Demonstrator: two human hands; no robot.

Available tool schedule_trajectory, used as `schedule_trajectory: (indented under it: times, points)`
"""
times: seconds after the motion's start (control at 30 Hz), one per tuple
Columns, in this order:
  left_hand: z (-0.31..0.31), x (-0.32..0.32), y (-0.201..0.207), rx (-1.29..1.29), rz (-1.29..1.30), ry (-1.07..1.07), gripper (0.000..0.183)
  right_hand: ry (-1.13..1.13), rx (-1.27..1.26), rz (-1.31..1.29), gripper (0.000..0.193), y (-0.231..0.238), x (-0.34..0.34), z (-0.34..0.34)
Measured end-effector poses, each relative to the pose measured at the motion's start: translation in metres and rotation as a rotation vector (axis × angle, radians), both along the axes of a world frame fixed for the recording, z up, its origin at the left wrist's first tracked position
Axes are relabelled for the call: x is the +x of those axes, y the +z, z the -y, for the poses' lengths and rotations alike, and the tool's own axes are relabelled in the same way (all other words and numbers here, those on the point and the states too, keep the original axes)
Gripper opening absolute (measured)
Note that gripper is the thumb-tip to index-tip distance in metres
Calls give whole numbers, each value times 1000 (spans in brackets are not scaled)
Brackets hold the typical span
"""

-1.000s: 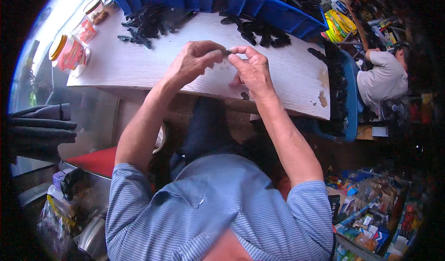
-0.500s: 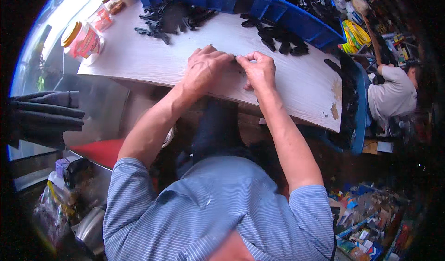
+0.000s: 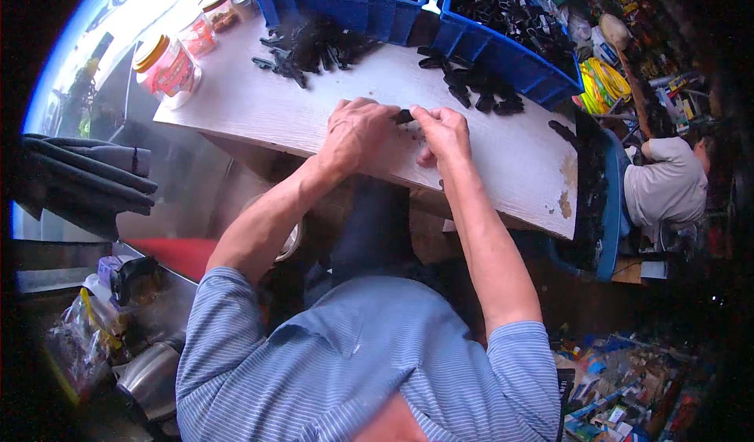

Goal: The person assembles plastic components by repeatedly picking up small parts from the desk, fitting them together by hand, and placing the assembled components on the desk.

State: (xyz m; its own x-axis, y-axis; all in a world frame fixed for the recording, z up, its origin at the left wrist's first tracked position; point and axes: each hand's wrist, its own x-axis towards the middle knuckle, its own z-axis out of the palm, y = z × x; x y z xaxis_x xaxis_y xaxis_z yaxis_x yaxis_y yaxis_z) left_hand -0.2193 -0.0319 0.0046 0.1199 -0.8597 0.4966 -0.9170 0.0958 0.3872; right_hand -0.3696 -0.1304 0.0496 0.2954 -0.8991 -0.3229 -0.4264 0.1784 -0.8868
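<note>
Between my two hands, over the white table (image 3: 259, 116), is a small black plastic part (image 3: 403, 117). My left hand (image 3: 358, 132) grips one end of it, its fingers curled and partly hidden behind the knuckles. At the other end, my right hand (image 3: 445, 134) pinches it between thumb and forefinger. Beyond my left hand lies a heap of black plastic parts (image 3: 314, 49). Farther right, a looser group of similar black pieces (image 3: 483, 100) rests in front of the bins. Their exact kind is too small to make out.
Two blue bins (image 3: 345, 12) full of black parts stand along the table's far side. Lidded jars (image 3: 166, 69) occupy the far left corner. A blue tub (image 3: 609, 206) adjoins the right edge, with another person (image 3: 667, 179) beyond it. Dark cloth (image 3: 86, 175) hangs at left.
The whole view has shifted slightly, so the table appears lower. More of the black part now shows between my hands, which stay close together and keep their grip.
</note>
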Motion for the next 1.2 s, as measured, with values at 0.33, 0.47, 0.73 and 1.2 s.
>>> schedule_trajectory:
  times: [0.33,0.47,0.73,1.2]
  points:
    - [62,25,29,-341,158,219,37,-195,205,374,38,-5,-61,15]
    - [91,86,5,-7,502,387,49,-452,157,397,36,4,-105,41]
    - [77,67,0,-105,442,70,29,-886,-16,425,39,0,-193,89]
    - [47,25,11,-102,360,41,42,-376,-123,13,47,-4,-112,114]
